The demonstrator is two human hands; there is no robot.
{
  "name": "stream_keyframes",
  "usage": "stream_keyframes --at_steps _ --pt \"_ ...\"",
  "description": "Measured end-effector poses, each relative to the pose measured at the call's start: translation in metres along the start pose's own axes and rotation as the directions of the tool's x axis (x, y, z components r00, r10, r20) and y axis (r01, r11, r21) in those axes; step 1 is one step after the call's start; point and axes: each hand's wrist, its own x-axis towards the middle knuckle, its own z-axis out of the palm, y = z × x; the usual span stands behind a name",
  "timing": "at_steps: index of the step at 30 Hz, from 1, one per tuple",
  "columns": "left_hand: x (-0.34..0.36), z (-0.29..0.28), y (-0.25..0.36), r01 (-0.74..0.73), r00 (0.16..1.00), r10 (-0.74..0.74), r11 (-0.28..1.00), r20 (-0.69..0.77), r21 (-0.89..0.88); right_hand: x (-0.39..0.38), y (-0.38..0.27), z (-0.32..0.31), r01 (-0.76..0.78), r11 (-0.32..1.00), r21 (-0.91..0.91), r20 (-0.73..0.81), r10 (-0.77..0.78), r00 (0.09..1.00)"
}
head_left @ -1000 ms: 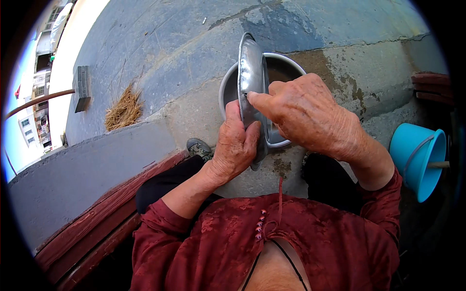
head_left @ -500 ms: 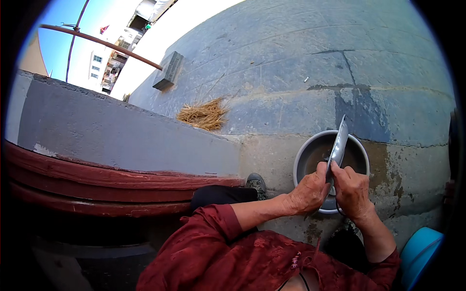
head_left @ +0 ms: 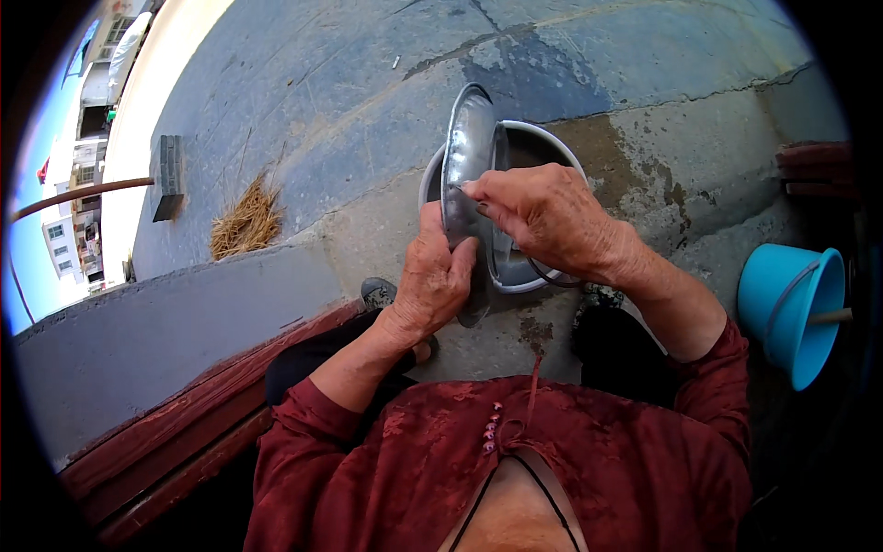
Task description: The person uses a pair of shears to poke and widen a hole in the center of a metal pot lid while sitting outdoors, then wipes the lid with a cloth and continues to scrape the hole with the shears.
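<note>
Over the pot [head_left: 533,143]: in the head view, the lid [head_left: 469,138] is held nearly upright, on edge, between the two hands; its near end reaches past the pot's near rim. Whether lid and pot touch, I cannot tell.
Left hand [head_left: 434,281]: closed on the lid's near part, thumb on the right face, fingers on the left.
Right hand [head_left: 566,216]: narrow, thumb and fingers drawn together against the lid's right face; whether something small is pinched there cannot be told.
Step in hand: seemingly close fingertip work on the lid's face.
Next move: would seem to call for a steady left hold and small, exact motions from the right.
In the way: the right hand covers part of the lid and pot; a dark loop [head_left: 552,276] shows below it, near the pot's near rim.
Floor [head_left: 340,120]: concrete, stained dark on the far side of the pot and to its right.
Right side: a blue bucket [head_left: 777,294] with a stick [head_left: 831,316] in it, apart from the pot.
Left side: a straw heap [head_left: 248,221] beyond a low grey wall [head_left: 184,304], a block [head_left: 167,175] farther left.
</note>
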Motion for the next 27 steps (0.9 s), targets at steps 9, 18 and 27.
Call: stream_keyframes --at_steps 9,18,27 --pt "-0.002 0.008 0.006 -0.024 0.999 0.023 1.000 -0.025 -0.015 -0.005 -0.004 -0.005 0.010 0.997 -0.075 0.027 -0.008 1.000" --pt "0.000 0.008 0.009 0.005 1.000 -0.005 1.000 -0.008 0.017 0.019 0.002 -0.027 0.076 0.991 -0.115 0.238 -0.046 0.970" --pt "0.001 0.006 0.009 0.008 1.000 -0.009 0.996 0.014 0.088 0.013 -0.008 -0.015 0.050 0.992 -0.115 0.185 -0.028 0.982"
